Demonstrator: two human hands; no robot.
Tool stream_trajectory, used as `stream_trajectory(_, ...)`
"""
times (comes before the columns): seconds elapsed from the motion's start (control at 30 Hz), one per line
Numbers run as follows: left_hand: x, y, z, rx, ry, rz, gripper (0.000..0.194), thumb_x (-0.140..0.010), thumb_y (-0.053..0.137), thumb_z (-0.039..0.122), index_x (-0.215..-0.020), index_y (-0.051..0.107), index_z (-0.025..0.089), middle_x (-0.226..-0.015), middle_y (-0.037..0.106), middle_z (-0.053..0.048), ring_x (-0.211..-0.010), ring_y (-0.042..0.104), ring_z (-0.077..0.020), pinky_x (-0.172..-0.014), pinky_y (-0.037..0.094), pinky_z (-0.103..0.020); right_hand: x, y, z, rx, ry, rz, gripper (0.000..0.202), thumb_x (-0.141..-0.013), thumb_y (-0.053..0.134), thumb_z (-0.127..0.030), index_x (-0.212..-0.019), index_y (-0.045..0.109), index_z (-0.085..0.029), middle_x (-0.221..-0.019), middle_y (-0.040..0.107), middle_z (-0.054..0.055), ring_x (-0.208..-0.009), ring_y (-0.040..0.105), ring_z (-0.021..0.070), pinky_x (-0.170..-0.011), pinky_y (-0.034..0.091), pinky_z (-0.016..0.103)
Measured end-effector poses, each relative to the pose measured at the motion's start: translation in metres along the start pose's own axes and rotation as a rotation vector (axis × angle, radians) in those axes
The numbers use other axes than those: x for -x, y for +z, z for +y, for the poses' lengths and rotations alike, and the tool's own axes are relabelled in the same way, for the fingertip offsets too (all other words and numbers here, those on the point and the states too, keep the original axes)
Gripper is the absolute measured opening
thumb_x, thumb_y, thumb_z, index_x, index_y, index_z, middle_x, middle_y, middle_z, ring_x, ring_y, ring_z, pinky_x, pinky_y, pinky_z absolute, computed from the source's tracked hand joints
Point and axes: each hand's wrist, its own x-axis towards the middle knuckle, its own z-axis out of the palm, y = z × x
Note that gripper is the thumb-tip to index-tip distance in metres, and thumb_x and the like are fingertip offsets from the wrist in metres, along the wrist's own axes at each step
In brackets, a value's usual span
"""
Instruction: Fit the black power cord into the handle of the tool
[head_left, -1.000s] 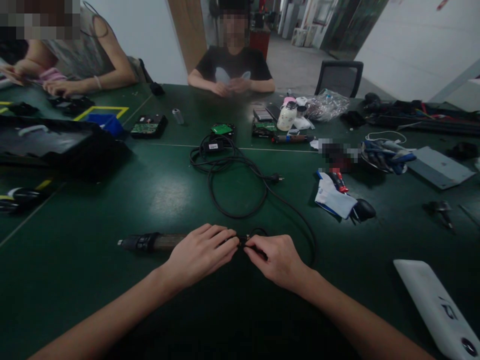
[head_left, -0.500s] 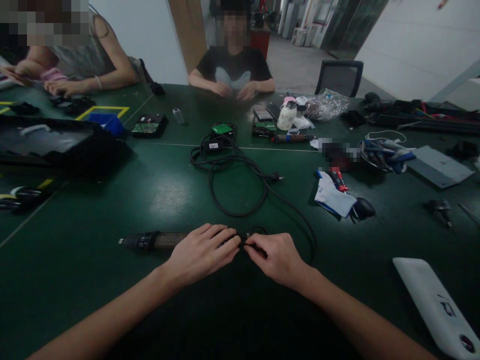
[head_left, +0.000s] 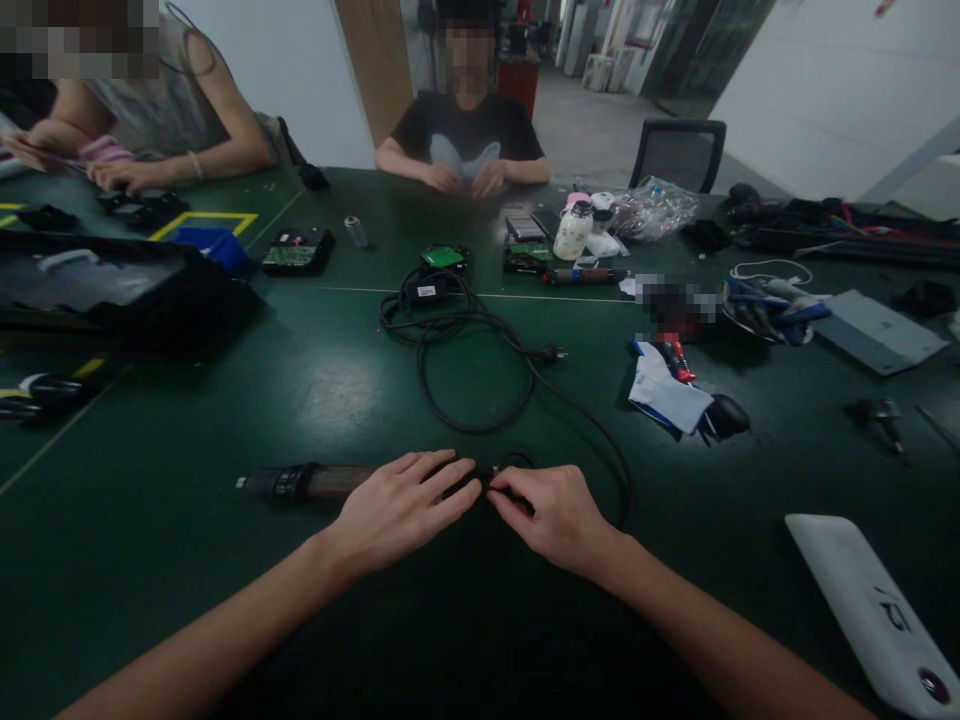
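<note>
A dark cylindrical electric screwdriver [head_left: 337, 482] lies across the green table, its metal tip at the left. My left hand [head_left: 401, 505] rests over its right half with the fingers wrapped on the body. At its right end my right hand [head_left: 551, 510] pinches the black cable end or connector; the fingertips hide most of it. A black cable [head_left: 600, 425] runs from there to a loose coil with a labelled black box [head_left: 427, 291] and a plug [head_left: 553, 354].
Two people sit across the table [head_left: 300, 570]. Hard drives [head_left: 298, 250], a battery cell [head_left: 356, 232] and a second screwdriver [head_left: 585, 275] lie further back. On the right are a glove [head_left: 667, 390] and a white casing [head_left: 862, 610]; a black case [head_left: 90, 290] stands left.
My left hand's fingers have shifted slightly and spread a little more. My right hand, the screwdriver and the cable look unmoved.
</note>
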Motion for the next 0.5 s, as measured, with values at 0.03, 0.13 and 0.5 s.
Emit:
stream_trajectory(0.03, 0.0003, 0.0003, 0.0003, -0.007, -0.001, 0.012, 0.032, -0.097, 0.060, 0.025, -0.129, 0.060, 0.025, -0.136, 0.063, -0.006, -0.122, 0.063, -0.0261, -0.094, 0.055, -0.038, 0.0000, -0.0001, -0.0001, -0.001, -0.001, -0.001, 0.019, -0.103, 0.054, -0.034, -0.105, 0.068, -0.022, -0.086, 0.072, 0.002, -0.068, 0.064, 0.0126, -0.064, 0.042, 0.023)
stream_trajectory(0.13, -0.0017, -0.0006, 0.0024, -0.027, -0.045, 0.042, 0.027, -0.098, 0.059, 0.030, -0.123, 0.063, 0.022, -0.132, 0.065, -0.006, -0.120, 0.064, -0.0250, -0.095, 0.055, -0.037, 0.0000, 0.0000, 0.0000, -0.001, -0.004, -0.001, 0.019, -0.103, 0.054, -0.034, -0.105, 0.068, -0.022, -0.086, 0.072, 0.002, -0.069, 0.064, 0.0128, -0.065, 0.042, 0.023)
stream_trajectory(0.5, -0.0042, -0.0049, 0.0048, -0.022, -0.063, 0.053, 0.023, -0.099, 0.057, 0.031, -0.119, 0.065, 0.022, -0.131, 0.066, -0.006, -0.117, 0.066, -0.0232, -0.096, 0.055, -0.036, 0.0008, 0.0018, 0.0008, -0.004, -0.007, 0.013, 0.018, -0.102, 0.055, -0.033, -0.105, 0.069, -0.022, -0.088, 0.073, 0.002, -0.070, 0.064, 0.0130, -0.065, 0.041, 0.023)
